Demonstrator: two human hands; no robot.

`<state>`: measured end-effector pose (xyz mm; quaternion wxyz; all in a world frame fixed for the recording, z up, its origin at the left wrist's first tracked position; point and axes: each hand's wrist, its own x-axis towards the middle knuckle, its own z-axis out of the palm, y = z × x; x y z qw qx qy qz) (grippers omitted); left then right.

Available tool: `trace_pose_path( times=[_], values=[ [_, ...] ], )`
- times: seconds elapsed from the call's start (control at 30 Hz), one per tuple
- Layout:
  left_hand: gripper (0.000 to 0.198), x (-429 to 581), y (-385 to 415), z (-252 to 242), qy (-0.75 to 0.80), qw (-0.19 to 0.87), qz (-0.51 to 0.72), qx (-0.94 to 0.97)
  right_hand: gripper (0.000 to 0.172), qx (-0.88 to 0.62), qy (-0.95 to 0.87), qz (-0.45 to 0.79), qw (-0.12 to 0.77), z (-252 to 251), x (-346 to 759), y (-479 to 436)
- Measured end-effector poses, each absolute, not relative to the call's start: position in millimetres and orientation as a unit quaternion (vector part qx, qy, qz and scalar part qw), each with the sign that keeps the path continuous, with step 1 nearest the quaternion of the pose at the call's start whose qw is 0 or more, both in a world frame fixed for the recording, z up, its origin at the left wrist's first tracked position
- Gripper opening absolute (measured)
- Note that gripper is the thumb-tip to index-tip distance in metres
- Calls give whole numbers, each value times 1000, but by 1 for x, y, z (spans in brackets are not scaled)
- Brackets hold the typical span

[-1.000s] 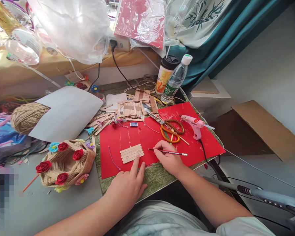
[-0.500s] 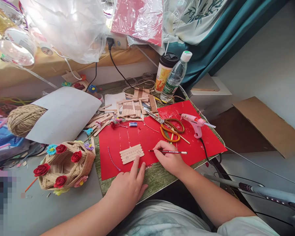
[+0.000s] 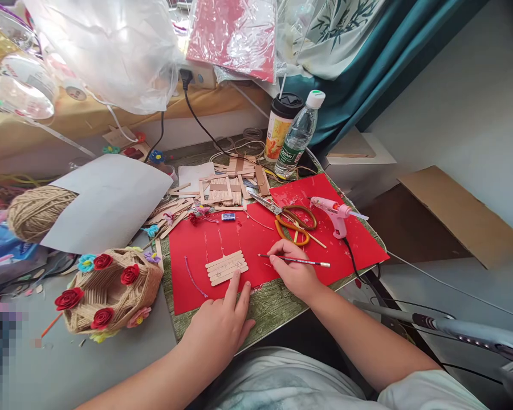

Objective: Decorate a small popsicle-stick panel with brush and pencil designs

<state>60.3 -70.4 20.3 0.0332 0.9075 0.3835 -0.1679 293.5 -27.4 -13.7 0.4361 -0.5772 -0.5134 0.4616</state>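
Observation:
A small panel of craft sticks (image 3: pixel 222 269) lies on red card (image 3: pixel 183 239), with pencilled stars and faint writing on it. My left hand (image 3: pixel 220 316) has its fingers stretched out, the index fingertip on the panel's lower right edge. To the right, my right hand (image 3: pixel 294 270) is closed around a pencil (image 3: pixel 310 261), whose tip points left, apart from the panel. Scissors with brown handles (image 3: pixel 293 230) rest beyond that hand, and a blue and white eraser (image 3: pixel 228 217) sits behind the panel.
A pink glue gun (image 3: pixel 333 215) stands on the card's right. Behind are loose craft sticks (image 3: pixel 222 188), a water bottle (image 3: pixel 297 139) and a lidded cup (image 3: pixel 280 128). Leftward are a twine basket with red roses (image 3: pixel 111 293), white paper (image 3: pixel 115 199) and a twine ball (image 3: pixel 43 210).
The whole view has shifted slightly, so things sit a little further left. My right hand has barely moved, and the pencil is tilted slightly differently. My left fingertip stays on the panel.

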Motion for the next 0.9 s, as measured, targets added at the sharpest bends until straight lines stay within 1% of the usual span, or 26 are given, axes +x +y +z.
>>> trace_pose_path(
  times=[0.1, 0.17, 0.27, 0.33, 0.43, 0.57, 0.63, 0.8, 0.9],
  values=[
    [64, 60, -71, 21, 384, 42, -168, 907, 7, -591, -497, 469, 428, -5, 301, -25],
    [64, 61, -71, 23, 385, 42, -167, 907, 4, -602, -500, 467, 411, -3, 307, -23],
    [62, 61, -70, 26, 387, 40, -168, 906, 8, -622, -512, 439, 397, -5, 312, -19],
    [62, 61, -69, 26, 386, 41, -168, 906, 8, -627, -523, 423, 392, -9, 312, -17],
    [62, 61, -69, 25, 385, 41, -169, 906, 5, -616, -553, 415, 378, -12, 310, -18],
    [63, 60, -71, 22, 387, 41, -171, 905, 11, -605, -573, 418, 362, -6, 309, -20],
    [63, 60, -71, 22, 387, 39, -171, 905, 12, -586, -592, 432, 346, -3, 309, -20],
    [62, 59, -70, 21, 382, 33, -166, 908, 10, -628, -578, 360, 376, -3, 308, -16],
    [62, 59, -70, 20, 384, 30, -164, 908, 9, -633, -574, 356, 378, -5, 310, -15]
  ],
)
